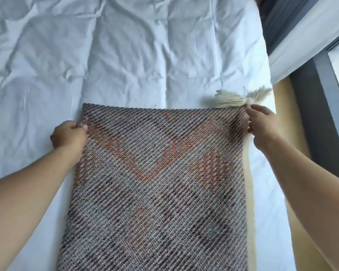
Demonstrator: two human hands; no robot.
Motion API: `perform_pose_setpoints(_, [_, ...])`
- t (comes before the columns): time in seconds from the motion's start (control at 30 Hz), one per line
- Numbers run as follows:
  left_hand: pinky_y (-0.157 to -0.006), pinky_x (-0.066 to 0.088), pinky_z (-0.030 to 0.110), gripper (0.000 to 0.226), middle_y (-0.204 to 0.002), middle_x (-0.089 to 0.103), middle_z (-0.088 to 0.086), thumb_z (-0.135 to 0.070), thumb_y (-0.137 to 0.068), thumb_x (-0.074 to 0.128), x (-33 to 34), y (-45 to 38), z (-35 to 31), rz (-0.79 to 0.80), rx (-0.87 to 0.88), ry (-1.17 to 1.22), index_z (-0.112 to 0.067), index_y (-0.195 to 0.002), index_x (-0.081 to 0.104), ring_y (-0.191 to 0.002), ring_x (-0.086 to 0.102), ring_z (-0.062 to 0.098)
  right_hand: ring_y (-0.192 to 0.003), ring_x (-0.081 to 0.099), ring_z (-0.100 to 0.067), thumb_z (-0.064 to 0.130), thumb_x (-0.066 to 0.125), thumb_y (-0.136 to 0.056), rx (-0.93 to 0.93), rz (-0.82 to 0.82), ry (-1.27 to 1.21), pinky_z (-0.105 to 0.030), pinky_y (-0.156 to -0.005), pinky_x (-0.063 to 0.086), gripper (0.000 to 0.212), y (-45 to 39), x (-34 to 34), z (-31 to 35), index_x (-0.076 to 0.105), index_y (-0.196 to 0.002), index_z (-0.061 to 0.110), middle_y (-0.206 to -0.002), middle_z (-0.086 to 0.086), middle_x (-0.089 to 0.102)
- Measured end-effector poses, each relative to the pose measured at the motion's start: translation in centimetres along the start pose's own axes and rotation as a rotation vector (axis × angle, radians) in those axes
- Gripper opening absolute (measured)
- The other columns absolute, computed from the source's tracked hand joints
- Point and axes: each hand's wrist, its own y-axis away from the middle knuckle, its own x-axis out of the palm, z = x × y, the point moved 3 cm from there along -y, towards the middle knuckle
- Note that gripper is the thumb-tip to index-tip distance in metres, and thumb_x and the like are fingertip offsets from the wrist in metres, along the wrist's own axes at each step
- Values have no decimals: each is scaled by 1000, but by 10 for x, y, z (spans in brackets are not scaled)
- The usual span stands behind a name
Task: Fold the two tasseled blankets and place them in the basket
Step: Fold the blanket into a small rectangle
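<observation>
A woven grey-brown blanket (159,184) with orange patterns lies folded flat on the white bed, running from mid-frame down past the bottom edge. My left hand (69,136) grips its left edge near the far corner. My right hand (261,123) pinches the far right corner, where two cream tassels (231,98) fan out over the sheet. A cream underside strip shows along the blanket's right edge. No second blanket and no basket are in view.
The wrinkled white duvet (110,47) covers the bed beyond and left of the blanket. The bed's right edge runs close to my right hand, with a tan floor strip (282,118), a grey window frame (321,118) and a white curtain (305,36) beyond.
</observation>
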Motion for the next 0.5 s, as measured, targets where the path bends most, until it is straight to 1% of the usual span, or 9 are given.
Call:
perform_pose_setpoints(0.1, [-96, 53, 39, 25, -110, 74, 13, -29, -93, 65, -4, -9, 20, 5, -59, 71, -10, -106, 75, -102, 68, 33, -59, 51, -14, 29, 74, -90, 39, 18, 22, -29, -55, 43, 55, 17, -17, -19, 50, -138, 16, -79, -2, 57])
perform_pose_setpoints(0.17, [-98, 54, 42, 36, -111, 74, 12, -42, -93, 63, -4, -5, 34, 98, -67, 86, -11, -109, 75, -103, 68, 33, -66, 58, -18, 36, 75, -91, 35, 82, 197, -32, -62, 48, 52, 43, -34, -35, 56, -133, 13, -82, -4, 63])
perform_pose_setpoints(0.23, [-98, 55, 48, 50, -108, 75, 10, -59, -86, 62, -7, 10, 50, 238, -99, 140, -15, -106, 74, -100, 69, 32, -75, 62, -21, 44, 76, -88, 61, 187, 318, -33, -68, 49, 41, 82, -53, -57, 68, -113, 13, -85, -4, 69])
perform_pose_setpoints(0.27, [-97, 55, 50, 57, -105, 75, 8, -67, -80, 64, -12, 24, 61, 304, -120, 164, -16, -104, 74, -99, 70, 32, -79, 64, -21, 48, 76, -85, 104, 239, 345, -34, -71, 49, 40, 107, -62, -71, 71, -107, 15, -88, -4, 71])
perform_pose_setpoints(0.3, [-96, 55, 51, 61, -104, 75, 7, -71, -74, 66, -17, 41, 75, 366, -129, 176, -17, -103, 73, -99, 70, 31, -83, 67, -21, 49, 76, -84, 163, 286, 355, -34, -74, 49, 42, 135, -72, -85, 73, -105, 14, -92, -4, 75])
perform_pose_setpoints(0.37, [-97, 55, 49, 60, -106, 76, 2, -68, -72, 72, -34, 85, 106, 479, -126, 179, -20, -109, 72, -100, 70, 27, -96, 74, -24, 47, 77, -83, 290, 370, 315, -34, -81, 54, 45, 194, -88, -116, 74, -107, 9, -101, -6, 80])
perform_pose_setpoints(0.4, [-97, 55, 48, 60, -107, 76, -1, -64, -71, 75, -43, 106, 126, 515, -129, 169, -21, -112, 72, -100, 71, 25, -100, 75, -25, 49, 80, -77, 350, 398, 296, -34, -83, 57, 52, 223, -97, -131, 74, -107, 7, -103, -7, 80])
perform_pose_setpoints(0.43, [-97, 56, 47, 57, -107, 76, -3, -60, -71, 78, -54, 128, 146, 542, -132, 162, -21, -113, 72, -99, 71, 24, -100, 76, -26, 55, 86, -65, 407, 419, 292, -35, -85, 59, 66, 252, -107, -147, 75, -106, 4, -103, -8, 80])
perform_pose_setpoints(0.5, [-96, 56, 46, 43, -106, 75, -4, -50, -77, 80, -77, 170, 194, 577, -159, 127, -23, -109, 71, -99, 71, 23, -98, 77, -26, 67, 94, -38, 480, 463, 307, -38, -90, 59, 96, 309, -126, -179, 75, -106, 1, -103, -10, 80])
